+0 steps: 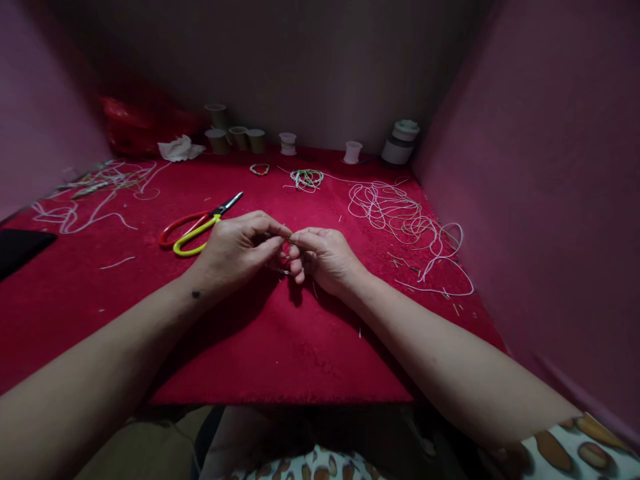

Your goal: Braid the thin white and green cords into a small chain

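Over the middle of the red cloth, my left hand (245,241) and my right hand (326,257) meet with fingertips pinched together. Between them is a small cord bracelet (285,272), mostly hidden by the fingers; a pale bit of it shows below them. Both hands are closed on it, thumbs against forefingers. Just left of my left hand lie scissors (200,230) with one red and one yellow handle, blades pointing away. Beyond the hands rest a bundle of knotted cord bracelets (307,179) and a single bracelet loop (259,169).
Tangled pale cord (390,207) spreads at right, with more cord (107,183) at left. Spools (255,140), a white spool (353,152) and a lidded jar (400,142) stand along the back wall. A red plastic bag (135,123), crumpled tissue (181,148) and black flat object (23,250) lie left.
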Demonstrator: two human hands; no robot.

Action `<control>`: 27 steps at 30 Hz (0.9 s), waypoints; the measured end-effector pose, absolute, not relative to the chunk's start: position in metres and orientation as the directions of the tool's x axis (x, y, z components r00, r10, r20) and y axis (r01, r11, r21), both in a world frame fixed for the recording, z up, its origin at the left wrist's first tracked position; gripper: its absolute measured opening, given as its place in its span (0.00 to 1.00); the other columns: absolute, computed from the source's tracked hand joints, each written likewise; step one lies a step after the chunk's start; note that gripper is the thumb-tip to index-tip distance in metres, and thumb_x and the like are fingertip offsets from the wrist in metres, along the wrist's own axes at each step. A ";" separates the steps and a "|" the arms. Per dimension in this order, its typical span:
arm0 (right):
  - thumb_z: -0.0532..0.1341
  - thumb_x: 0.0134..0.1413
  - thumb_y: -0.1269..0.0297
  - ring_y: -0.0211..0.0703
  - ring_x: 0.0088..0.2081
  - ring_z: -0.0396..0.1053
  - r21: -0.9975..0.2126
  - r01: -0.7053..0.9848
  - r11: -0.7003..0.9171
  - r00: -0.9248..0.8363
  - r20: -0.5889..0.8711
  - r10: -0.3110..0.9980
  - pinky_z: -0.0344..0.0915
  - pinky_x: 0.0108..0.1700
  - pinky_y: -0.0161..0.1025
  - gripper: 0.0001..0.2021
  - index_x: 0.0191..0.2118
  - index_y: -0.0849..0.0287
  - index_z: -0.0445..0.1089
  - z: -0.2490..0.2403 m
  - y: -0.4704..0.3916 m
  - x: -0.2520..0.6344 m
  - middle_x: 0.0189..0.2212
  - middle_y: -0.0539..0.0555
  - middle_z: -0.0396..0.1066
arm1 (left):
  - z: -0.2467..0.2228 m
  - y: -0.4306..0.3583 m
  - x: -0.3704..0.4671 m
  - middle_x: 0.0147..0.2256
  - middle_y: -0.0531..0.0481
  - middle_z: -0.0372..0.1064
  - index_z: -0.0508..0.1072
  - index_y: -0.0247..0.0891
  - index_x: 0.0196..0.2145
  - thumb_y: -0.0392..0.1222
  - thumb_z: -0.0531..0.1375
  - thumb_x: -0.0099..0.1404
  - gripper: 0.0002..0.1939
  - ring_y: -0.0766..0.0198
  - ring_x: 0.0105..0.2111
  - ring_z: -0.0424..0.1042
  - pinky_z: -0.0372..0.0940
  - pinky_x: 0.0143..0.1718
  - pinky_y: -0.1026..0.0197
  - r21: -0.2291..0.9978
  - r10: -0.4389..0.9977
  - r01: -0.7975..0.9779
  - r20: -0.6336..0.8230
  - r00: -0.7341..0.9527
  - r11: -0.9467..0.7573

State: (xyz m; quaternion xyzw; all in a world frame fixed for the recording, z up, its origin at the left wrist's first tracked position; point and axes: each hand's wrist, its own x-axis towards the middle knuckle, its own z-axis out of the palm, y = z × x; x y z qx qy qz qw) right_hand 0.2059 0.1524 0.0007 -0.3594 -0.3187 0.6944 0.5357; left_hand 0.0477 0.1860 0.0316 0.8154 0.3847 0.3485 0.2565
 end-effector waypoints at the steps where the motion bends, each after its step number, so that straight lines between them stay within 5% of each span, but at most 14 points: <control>1: 0.62 0.56 0.70 0.33 0.15 0.65 -0.827 -0.516 -0.223 -0.166 -0.158 0.973 0.64 0.16 0.30 0.08 0.26 0.61 0.66 0.001 0.153 0.206 0.18 0.47 0.69 | 0.033 0.184 0.049 0.29 0.50 0.76 0.79 0.39 0.33 0.41 0.62 0.59 0.06 0.64 0.27 0.73 0.67 0.31 0.63 0.753 0.840 0.424 0.310 0.445 -0.502; 6: 0.61 0.57 0.72 0.32 0.16 0.66 -0.828 -0.517 -0.217 -0.155 -0.159 0.975 0.64 0.16 0.30 0.09 0.26 0.62 0.67 0.001 0.153 0.206 0.19 0.48 0.69 | 0.037 0.179 0.056 0.24 0.50 0.76 0.78 0.37 0.33 0.40 0.65 0.57 0.06 0.65 0.22 0.72 0.68 0.26 0.62 0.926 0.925 0.303 0.103 0.367 -0.224; 27: 0.56 0.65 0.75 0.31 0.15 0.66 -0.910 -0.382 -0.163 -0.060 -0.152 0.987 0.65 0.15 0.28 0.14 0.26 0.62 0.66 0.008 0.148 0.199 0.19 0.46 0.69 | 0.034 0.175 0.062 0.22 0.53 0.74 0.77 0.35 0.32 0.40 0.65 0.56 0.06 0.69 0.17 0.69 0.63 0.17 0.68 0.953 0.969 0.286 0.027 0.245 -0.099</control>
